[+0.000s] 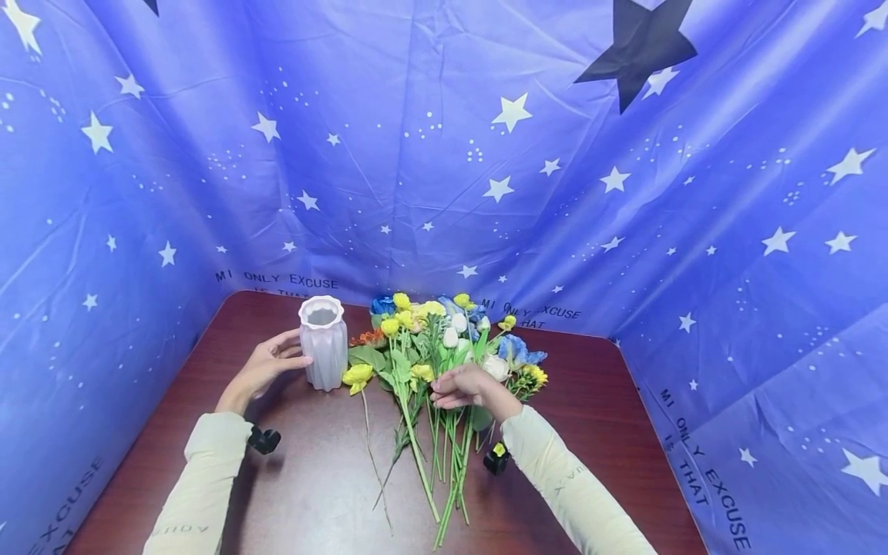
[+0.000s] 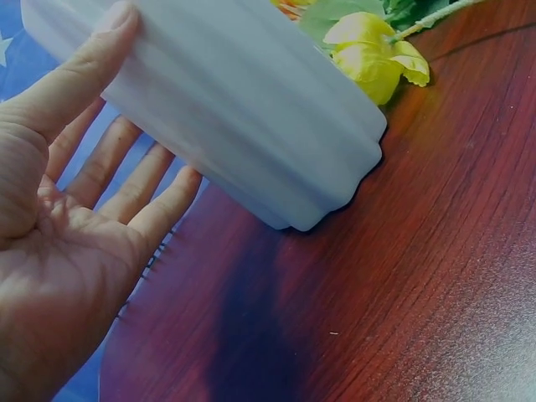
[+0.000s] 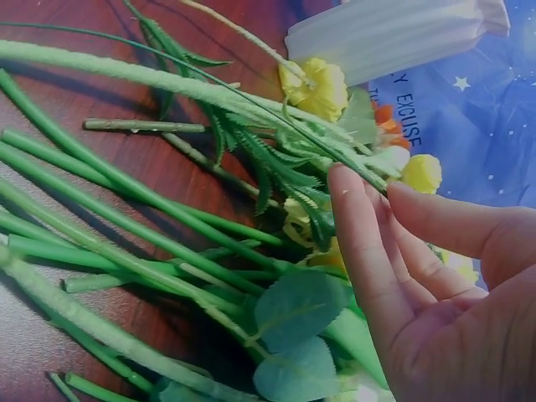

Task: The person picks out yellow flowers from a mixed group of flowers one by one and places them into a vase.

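Note:
A pale, fluted vase (image 1: 326,354) stands upright on the table, and my left hand (image 1: 267,366) holds it from its left side. In the left wrist view the thumb (image 2: 92,63) lies on the vase's near face while the other fingers reach behind it. Over the bunch of artificial flowers, my right hand (image 1: 472,385) has thumb and index finger together. A thin green flower stem (image 3: 151,45) runs between those fingertips in the right wrist view; its bloom is hidden among the others. Near the vase's base lies a yellow flower (image 1: 358,377).
Blue flowers (image 1: 515,351), white tulips (image 1: 451,338) and an orange flower (image 1: 371,338) lie in the pile, stems toward the table's front. The dark red wooden table (image 1: 305,486) meets a blue star-printed cloth (image 1: 416,154) at the back and sides.

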Demonstrator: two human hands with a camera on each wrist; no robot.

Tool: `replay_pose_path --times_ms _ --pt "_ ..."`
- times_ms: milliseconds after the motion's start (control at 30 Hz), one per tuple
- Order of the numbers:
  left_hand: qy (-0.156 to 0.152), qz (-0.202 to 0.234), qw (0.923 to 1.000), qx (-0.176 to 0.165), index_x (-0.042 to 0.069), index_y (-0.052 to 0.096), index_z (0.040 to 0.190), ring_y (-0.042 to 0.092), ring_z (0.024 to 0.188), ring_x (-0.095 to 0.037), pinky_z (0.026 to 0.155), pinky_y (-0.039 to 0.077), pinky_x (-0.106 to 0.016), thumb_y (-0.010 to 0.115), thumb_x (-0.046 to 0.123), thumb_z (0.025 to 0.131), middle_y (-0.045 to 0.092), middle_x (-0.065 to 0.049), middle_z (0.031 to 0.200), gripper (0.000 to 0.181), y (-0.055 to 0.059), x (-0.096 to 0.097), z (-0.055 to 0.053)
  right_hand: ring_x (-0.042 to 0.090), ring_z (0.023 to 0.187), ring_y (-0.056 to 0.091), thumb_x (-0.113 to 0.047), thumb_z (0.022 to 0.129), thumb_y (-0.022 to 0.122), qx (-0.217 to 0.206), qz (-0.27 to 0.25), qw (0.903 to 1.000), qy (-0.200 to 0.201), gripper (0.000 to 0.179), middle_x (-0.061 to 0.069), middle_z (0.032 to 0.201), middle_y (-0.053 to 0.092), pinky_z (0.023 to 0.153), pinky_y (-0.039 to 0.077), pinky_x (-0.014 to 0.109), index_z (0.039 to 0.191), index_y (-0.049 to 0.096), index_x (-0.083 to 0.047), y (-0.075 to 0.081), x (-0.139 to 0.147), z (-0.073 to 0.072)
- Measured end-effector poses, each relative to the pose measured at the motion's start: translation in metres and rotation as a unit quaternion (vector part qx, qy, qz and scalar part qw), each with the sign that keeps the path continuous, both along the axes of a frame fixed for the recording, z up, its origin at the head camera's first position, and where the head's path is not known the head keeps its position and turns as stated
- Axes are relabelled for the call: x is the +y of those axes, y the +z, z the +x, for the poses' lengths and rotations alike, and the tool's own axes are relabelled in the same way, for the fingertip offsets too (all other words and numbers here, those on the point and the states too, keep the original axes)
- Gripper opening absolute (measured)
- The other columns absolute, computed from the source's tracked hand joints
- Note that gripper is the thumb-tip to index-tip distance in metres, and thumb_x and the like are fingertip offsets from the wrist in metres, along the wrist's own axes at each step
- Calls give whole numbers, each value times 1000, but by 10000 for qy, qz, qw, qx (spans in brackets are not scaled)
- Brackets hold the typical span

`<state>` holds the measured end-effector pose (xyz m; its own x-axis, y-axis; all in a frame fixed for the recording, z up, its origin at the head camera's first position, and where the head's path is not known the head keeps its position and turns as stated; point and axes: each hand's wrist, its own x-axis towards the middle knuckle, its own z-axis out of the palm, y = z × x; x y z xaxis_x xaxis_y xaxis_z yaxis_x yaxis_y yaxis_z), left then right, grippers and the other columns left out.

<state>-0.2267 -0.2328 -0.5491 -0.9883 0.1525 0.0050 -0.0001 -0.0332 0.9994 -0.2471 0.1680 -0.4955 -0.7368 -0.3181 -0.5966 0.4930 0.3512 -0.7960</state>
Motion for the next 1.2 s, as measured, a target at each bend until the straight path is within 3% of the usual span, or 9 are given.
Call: replay_pose_path --times_ms 200,333,467,600,833,1200 --pt "-61 24 10000 -17 -11 34 151 63 106 7 90 56 -17 73 -2 89 62 18 116 74 -3 -2 -1 17 75 75 -1 96 66 220 78 9996 -144 31 18 97 77 74 64 28 123 64 13 11 -1 3" --pt "-150 43 9998 -97 -11 31 153 63 108 7 92 56 -17 72 -4 90 61 15 121 75 -5 -4 -3 18 75 76 1 94 67 288 66 9994 -199 30 18 95 77 77 64 30 122 65 13 20 -3 4" --pt "-232 -90 9995 -185 -8 28 155 62 109 7 93 55 -17 72 -1 91 55 -11 142 77 -4 -6 -4 17 71 75 2 93 68 303 65 9994 -149 30 15 89 77 84 62 36 121 65 13 30 -4 4" --pt "-277 -212 9991 -246 -7 27 156 60 109 7 94 55 -18 72 2 92 37 -33 155 79 -1 -6 -4 18 72 75 2 92 70 343 27 9993 -110 29 14 88 78 88 60 40 120 66 12 41 -5 1" --pt "-259 -259 9987 -347 -6 28 156 59 108 7 94 55 -18 74 3 91 34 -34 156 80 0 -6 -8 18 72 75 2 91 71 640 -83 9978 -113 33 13 85 78 74 64 32 122 65 14 68 -6 -3" --pt "-219 -210 9988 -392 -8 28 156 60 107 8 93 56 -19 75 2 89 35 -34 155 82 -1 -7 -9 21 78 77 2 92 71 1133 -217 9931 -224 38 11 86 78 79 64 34 127 62 14 118 -13 -16"
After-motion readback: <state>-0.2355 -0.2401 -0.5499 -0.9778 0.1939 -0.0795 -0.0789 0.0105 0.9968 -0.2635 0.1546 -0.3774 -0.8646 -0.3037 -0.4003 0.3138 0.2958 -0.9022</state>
